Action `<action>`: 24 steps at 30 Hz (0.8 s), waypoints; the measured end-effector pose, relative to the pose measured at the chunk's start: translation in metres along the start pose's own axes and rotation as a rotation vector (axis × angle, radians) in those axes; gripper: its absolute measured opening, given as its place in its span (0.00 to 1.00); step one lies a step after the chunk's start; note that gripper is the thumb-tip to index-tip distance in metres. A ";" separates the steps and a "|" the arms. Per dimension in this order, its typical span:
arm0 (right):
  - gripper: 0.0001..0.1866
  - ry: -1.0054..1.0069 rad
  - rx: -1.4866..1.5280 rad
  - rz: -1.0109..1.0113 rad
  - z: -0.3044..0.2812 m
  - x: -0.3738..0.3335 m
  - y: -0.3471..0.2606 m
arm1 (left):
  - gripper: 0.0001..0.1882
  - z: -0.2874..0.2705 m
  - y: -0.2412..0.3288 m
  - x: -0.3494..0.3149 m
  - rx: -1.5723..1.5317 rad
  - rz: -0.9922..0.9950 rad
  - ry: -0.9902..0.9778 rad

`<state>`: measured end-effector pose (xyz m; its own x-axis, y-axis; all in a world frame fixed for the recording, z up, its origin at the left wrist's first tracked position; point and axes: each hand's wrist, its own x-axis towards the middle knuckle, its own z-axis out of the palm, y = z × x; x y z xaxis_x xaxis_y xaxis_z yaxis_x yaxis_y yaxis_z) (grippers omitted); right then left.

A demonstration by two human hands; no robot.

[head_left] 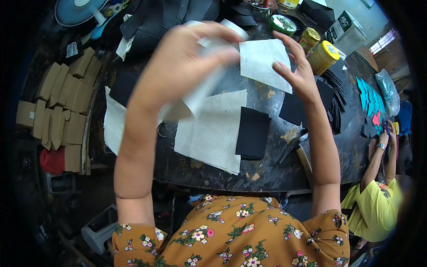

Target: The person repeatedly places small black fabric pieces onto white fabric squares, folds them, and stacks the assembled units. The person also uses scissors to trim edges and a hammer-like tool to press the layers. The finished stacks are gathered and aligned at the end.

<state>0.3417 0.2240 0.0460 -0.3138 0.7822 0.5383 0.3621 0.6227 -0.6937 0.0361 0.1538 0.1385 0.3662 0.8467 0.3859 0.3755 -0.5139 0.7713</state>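
Note:
My left hand (pixel 189 62) is raised over the table, smeared by motion. A blurred white piece of cloth (pixel 209 86) shows below and behind it; whether the fingers grip it I cannot tell. My right hand (pixel 300 73) has its thumb and fingers apart at the right edge of a white cloth square (pixel 258 58), the thumb overlapping it. In front lies a stack of larger white cloth pieces (pixel 213 133). Black rectangular pieces (pixel 252 133) are stacked against its right side. Another black piece (pixel 291 109) lies under my right wrist.
A hammer (pixel 304 160) lies by my right forearm. Jars (pixel 324 58) and a tin (pixel 346 33) stand at the back right, black material (pixel 173 20) at the back left. Brown folded pieces (pixel 62 95) are stacked left. A co-worker (pixel 376 200) handles teal pieces (pixel 370 98) at right.

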 end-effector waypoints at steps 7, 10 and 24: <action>0.38 -0.659 0.741 0.439 -0.020 -0.021 -0.085 | 0.20 0.042 0.049 -0.054 -0.241 0.105 -0.040; 0.26 -0.671 0.576 0.486 -0.026 -0.022 -0.072 | 0.21 0.037 0.031 -0.093 -0.450 -0.153 0.120; 0.24 -0.485 0.194 0.565 0.047 -0.048 -0.010 | 0.24 0.080 -0.074 -0.175 0.045 -0.504 0.324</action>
<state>0.3121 0.1787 0.0047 -0.4929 0.8548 -0.1623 0.4356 0.0809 -0.8965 0.0128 0.0324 -0.0268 -0.1420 0.9828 0.1181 0.4738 -0.0372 0.8799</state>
